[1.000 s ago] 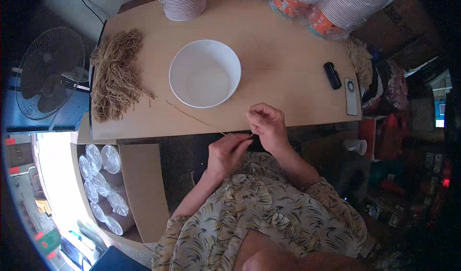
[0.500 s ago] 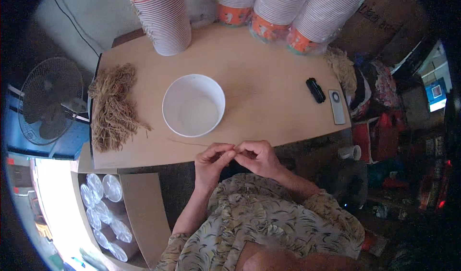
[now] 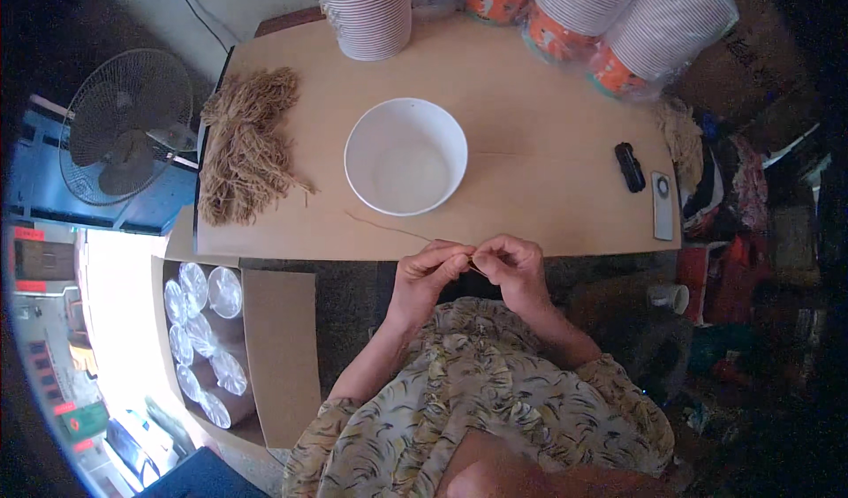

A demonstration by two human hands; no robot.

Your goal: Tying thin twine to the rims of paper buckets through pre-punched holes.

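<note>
Near the front edge of the table, my left hand [image 3: 420,284] and my right hand [image 3: 521,277] meet fingertip to fingertip, both pinched closed on one thin strand of brown twine [image 3: 389,227]. Its loose tail runs out leftward over the tabletop, and a short bit shows between the two hands. What the fingertips have formed in it is too small to make out. Just beyond the hands a round white tub [image 3: 357,173] stands upright, its inside showing no contents. A shaggy bundle of brown twine [image 3: 252,154] lies at the table's left end.
Tall stacks of white and orange tubs [image 3: 579,3] line the back of the table [image 3: 548,171]. A black case [image 3: 630,168] and a white handheld device [image 3: 662,205] lie at the right. Lower left, an open cardboard box [image 3: 283,348] holds plastic-wrapped stacks; a fan [image 3: 128,127] stands beyond.
The whole view has shifted, so the table and everything on it appear farther right and higher. Both hands keep pinching the twine; a little of it now shows between them.
</note>
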